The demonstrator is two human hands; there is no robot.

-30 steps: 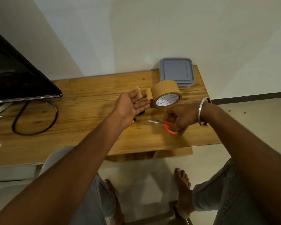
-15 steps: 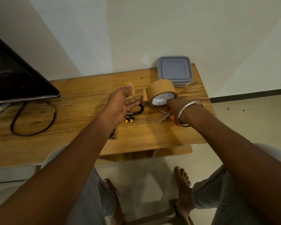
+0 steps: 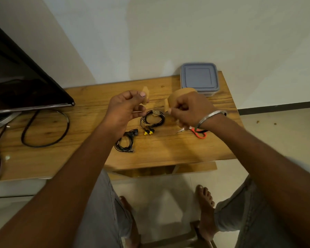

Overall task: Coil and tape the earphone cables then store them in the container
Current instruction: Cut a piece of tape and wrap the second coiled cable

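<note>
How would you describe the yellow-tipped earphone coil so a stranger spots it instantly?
Find the wooden table. Near the brown tape roll lies a black coiled cable. Its yellow ear tips set it apart from the all-black coil to its left.

One head-worn, wide-angle view. It faces forward and steeply down along both forearms onto the table, which lies near and crosses mid-frame. The wall fills the top, the floor and feet the bottom. The left hand and right hand sit close, near centre.
</note>
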